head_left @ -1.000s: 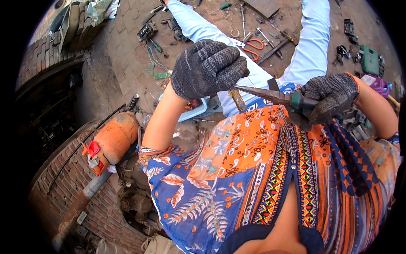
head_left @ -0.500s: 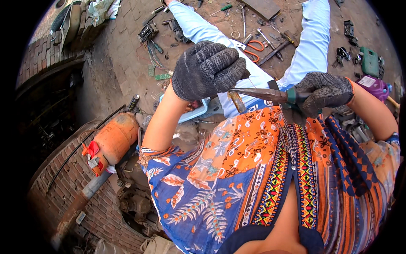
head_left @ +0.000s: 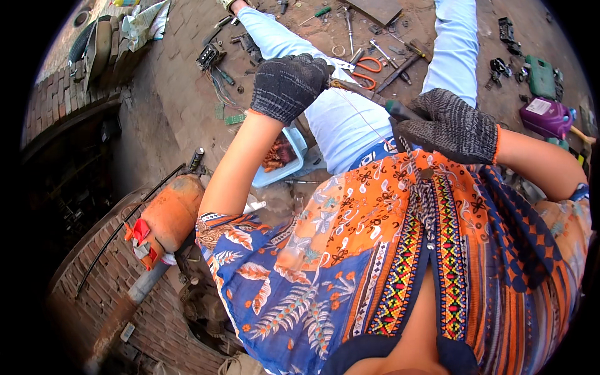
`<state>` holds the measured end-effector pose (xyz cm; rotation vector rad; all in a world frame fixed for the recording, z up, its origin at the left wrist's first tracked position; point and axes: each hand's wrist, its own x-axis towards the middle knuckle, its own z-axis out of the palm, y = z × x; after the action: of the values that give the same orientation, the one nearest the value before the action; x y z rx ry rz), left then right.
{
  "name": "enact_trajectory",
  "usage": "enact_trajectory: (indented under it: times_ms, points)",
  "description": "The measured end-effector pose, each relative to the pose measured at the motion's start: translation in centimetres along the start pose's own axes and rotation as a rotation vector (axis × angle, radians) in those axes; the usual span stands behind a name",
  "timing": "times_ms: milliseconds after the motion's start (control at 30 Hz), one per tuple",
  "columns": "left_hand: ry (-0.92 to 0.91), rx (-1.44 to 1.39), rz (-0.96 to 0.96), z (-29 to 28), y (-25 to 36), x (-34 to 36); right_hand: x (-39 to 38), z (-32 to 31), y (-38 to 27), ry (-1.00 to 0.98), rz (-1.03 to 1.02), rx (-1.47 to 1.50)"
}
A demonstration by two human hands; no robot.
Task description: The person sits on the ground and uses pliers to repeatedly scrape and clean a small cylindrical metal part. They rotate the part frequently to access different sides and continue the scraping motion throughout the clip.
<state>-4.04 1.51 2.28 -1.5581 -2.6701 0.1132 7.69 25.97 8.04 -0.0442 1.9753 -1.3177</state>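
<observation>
Dark grey knitted gloves with orange cuffs cover both hands. My right hand (head_left: 450, 128) is closed around the dark green and black handles of long-nose pliers (head_left: 357, 90), whose jaws point left. At their tips is my left hand (head_left: 290, 89), a closed fist; whatever it grips is hidden by the fingers. A thin copper-coloured wire (head_left: 362, 114) runs from near the plier jaws down toward my lap, over the light blue trousers (head_left: 340, 128).
Beside my left forearm stands a pale blue tub (head_left: 294, 170) of copper-coloured pieces. Orange-handled scissors (head_left: 369, 70), a hammer (head_left: 406, 65) and other tools lie between my legs. A purple container (head_left: 545, 117) and green case (head_left: 542, 78) are at right, an orange gas cylinder (head_left: 175, 209) at left.
Both hands have shifted slightly left, the left one closing tighter. The pliers have tilted, tips now higher and against the left fist. The yellowish piece below the jaws no longer shows.
</observation>
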Motion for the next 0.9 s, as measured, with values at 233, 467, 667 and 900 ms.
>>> enact_trajectory:
  times_ms: [233, 467, 667, 900]
  points:
    - [-0.15, 0.018, -0.172, -0.3, -1.3, 2.1, 1.3, -0.3, -0.3, 0.182, -0.178, -0.238]
    - [-0.257, -0.398, -0.271, 0.4, -4.6, 1.9, 2.3, 0.6, 1.9, 0.273, -0.284, -0.335]
    - [-0.429, -0.822, -0.019, -1.4, -4.6, -0.6, -1.3, -1.4, 1.3, 0.105, -0.363, -0.535]
    - [-0.675, -1.016, 0.06, -5.7, -1.6, -2.3, -5.3, -2.1, 0.4, 0.039, -0.41, -0.651]
